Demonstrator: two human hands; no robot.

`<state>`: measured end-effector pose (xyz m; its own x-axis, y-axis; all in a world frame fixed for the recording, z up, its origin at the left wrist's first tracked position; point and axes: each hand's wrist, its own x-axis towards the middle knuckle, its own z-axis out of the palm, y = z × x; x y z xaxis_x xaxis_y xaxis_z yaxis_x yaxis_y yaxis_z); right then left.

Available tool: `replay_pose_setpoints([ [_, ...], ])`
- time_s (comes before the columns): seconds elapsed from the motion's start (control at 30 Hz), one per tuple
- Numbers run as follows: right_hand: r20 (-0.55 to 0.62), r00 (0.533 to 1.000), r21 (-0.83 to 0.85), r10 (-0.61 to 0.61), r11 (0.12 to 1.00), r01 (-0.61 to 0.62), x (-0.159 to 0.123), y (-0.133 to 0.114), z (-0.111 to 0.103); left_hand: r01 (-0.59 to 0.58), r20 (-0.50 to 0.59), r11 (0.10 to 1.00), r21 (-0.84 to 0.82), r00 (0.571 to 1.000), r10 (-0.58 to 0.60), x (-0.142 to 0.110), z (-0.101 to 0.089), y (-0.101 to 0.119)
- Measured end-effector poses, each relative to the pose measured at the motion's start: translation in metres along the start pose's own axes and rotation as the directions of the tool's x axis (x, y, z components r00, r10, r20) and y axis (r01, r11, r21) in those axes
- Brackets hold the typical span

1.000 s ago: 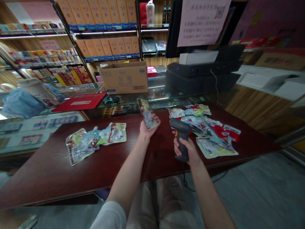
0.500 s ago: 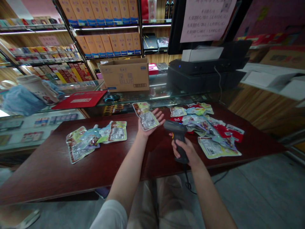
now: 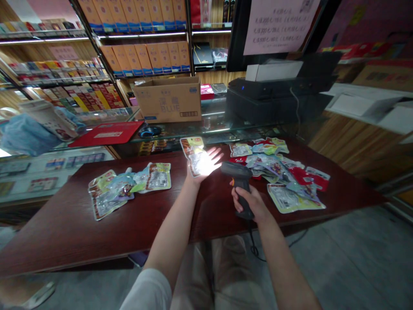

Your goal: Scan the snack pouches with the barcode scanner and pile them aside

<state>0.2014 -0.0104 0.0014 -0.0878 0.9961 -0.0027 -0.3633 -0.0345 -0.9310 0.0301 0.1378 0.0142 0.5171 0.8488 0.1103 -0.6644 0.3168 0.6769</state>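
Observation:
On the upturned palm of my left hand (image 3: 195,177) rests a snack packet (image 3: 192,150), steadied from below with the fingers stretched to the right. Bright white light washes out its lower right part and some of the fingers. My right hand (image 3: 251,201) is wrapped round the handle of a black barcode scanner (image 3: 237,170), whose head points left at the packet. A cord hangs from the handle. Right of the scanner lies a pile of snack packets (image 3: 269,168), with a yellow-green packet (image 3: 287,200) at its near side. A smaller group of packets (image 3: 119,185) lies to the left.
The dark red wooden table (image 3: 64,224) carries both groups. Behind it, a glass counter holds a cardboard box (image 3: 167,101), a red folder (image 3: 108,133), a computer mouse (image 3: 150,131) and a black till machine (image 3: 258,103) under a monitor. Stocked shelves stand further back.
The scanner's light has come on and now shines brightly on the packet and my left fingers. Both hands have stayed nearly where they were.

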Motion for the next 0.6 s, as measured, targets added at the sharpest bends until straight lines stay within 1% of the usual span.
replay_pose_setpoints([
  [0.13,0.0,1.0,0.009,0.009,1.0,-0.009,0.0,0.0,0.0,-0.019,0.054,0.999,-0.039,0.998,0.021,-0.004,0.002,0.0],
  [0.2,0.008,1.0,0.022,0.001,1.0,-0.001,0.0,0.001,-0.001,-0.024,0.058,0.999,-0.042,0.998,0.027,-0.006,0.002,0.001],
  [0.27,0.02,1.0,0.03,-0.001,1.0,0.001,0.0,0.003,-0.003,-0.048,0.002,0.998,-0.039,0.999,0.048,-0.005,0.001,0.003],
  [0.33,0.029,1.0,0.034,0.0,0.999,-0.001,0.001,0.005,-0.006,-0.07,-0.134,0.998,-0.007,0.989,0.068,-0.003,-0.004,0.007],
  [0.37,0.032,1.0,0.036,-0.001,0.999,-0.001,0.001,0.006,-0.007,-0.07,-0.229,0.997,0.036,0.97,0.077,-0.003,-0.007,0.011],
  [0.4,0.033,0.999,0.036,-0.002,0.999,0.001,0.002,0.006,-0.007,-0.062,-0.333,0.992,0.108,0.938,0.095,-0.003,-0.011,0.015],
  [0.47,0.029,1.0,0.034,-0.01,0.999,0.009,0.002,0.006,-0.007,-0.023,-0.502,0.954,0.299,0.846,0.178,-0.008,-0.02,0.026],
  [0.5,0.027,1.0,0.031,-0.012,0.999,0.011,0.002,0.005,-0.006,-0.008,-0.55,0.92,0.392,0.799,0.242,-0.013,-0.025,0.033],
  [0.53,0.025,1.0,0.028,-0.014,1.0,0.014,0.002,0.004,-0.005,-0.005,-0.569,0.891,0.454,0.768,0.294,-0.02,-0.031,0.041],
  [0.6,0.022,1.0,0.027,-0.015,1.0,0.014,0.001,0.002,-0.003,0.001,-0.582,0.844,0.536,0.725,0.369,-0.039,-0.042,0.06],
])
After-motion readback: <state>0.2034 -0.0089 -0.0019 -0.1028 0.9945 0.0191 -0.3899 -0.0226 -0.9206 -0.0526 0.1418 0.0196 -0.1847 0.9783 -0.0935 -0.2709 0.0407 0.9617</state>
